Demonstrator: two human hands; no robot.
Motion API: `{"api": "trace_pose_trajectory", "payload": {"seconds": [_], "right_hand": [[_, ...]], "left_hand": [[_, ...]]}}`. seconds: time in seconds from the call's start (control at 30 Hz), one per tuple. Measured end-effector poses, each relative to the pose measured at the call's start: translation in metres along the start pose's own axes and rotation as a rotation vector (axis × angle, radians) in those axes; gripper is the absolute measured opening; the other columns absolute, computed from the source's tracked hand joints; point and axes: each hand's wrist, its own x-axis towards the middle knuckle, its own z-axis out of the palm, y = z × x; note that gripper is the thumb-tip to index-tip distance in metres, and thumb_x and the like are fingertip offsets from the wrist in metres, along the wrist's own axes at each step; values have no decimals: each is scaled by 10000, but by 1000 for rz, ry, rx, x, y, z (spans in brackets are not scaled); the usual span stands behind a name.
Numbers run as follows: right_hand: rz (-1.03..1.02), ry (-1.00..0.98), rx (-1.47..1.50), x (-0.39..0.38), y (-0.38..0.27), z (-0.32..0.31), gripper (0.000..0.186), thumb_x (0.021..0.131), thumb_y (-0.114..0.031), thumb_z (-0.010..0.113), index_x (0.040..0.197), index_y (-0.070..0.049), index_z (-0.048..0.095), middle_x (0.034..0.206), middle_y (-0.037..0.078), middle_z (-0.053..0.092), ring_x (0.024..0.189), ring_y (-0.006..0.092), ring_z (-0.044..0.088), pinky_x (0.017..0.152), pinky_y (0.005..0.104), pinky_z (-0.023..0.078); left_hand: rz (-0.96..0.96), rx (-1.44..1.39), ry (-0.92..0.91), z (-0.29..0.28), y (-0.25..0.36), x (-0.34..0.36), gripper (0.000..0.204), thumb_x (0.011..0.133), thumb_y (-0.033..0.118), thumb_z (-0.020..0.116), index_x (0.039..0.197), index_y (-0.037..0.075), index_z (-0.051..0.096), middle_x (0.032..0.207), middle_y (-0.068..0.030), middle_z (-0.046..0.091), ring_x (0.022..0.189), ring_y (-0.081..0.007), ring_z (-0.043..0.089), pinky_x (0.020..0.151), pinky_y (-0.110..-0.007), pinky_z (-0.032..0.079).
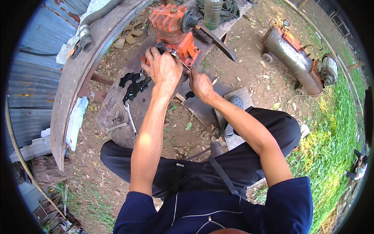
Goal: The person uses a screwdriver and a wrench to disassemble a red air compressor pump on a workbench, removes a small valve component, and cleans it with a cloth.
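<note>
An orange-red finned compressor pump (173,25) stands on a worn wooden board (111,103) in front of me. My left hand (163,68) is closed at the near side of its base, next to a short black cylindrical part (160,47); what its fingers grip is hidden. Fingers closed, my right hand (201,84) holds the near end of a slim metal wrench (186,66). The tool's far end reaches the pump base beside my left hand. Black oil (136,86) is spilled on the board to the left. Nearer to me lie two loose wrenches, one of them an open-ended wrench (131,120).
A brush (216,43) and a clear bottle (212,15) are beside the pump. At the right, a rusty air tank (290,56) with a gauge lies on the dirt. A curved wooden plank (74,97) carrying a grey hose (99,15) runs along the left.
</note>
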Motion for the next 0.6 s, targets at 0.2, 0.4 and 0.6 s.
{"api": "trace_pose_trajectory", "payload": {"seconds": [0.2, 0.4, 0.6], "right_hand": [[-22, -64, -171, 5, 17, 7, 476, 1007, -434, 412, 915, 2, 582, 757, 275, 647, 761, 473, 641, 692, 547, 515], [-37, -112, -69, 6, 32, 11, 503, 1008, -456, 388, 942, -2, 595, 832, 257, 663, 822, 465, 638, 740, 541, 512], [-231, 16, 141, -3, 44, 21, 341, 1001, -328, 464, 972, 7, 523, 912, 259, 628, 899, 461, 599, 770, 530, 475]], "left_hand": [[-31, 1, -14, -2, 2, -1, 318, 786, 311, 712, 889, 10, 728, 1204, -212, 529, 1258, -357, 414, 970, -596, 314], [-26, 21, 37, 1, 7, -4, 342, 789, 319, 711, 915, 2, 719, 1174, -205, 540, 1244, -362, 438, 950, -581, 364], [50, 31, 76, 1, 1, -1, 358, 772, 316, 719, 898, -19, 712, 1102, -211, 564, 1187, -365, 485, 932, -516, 442]]}}
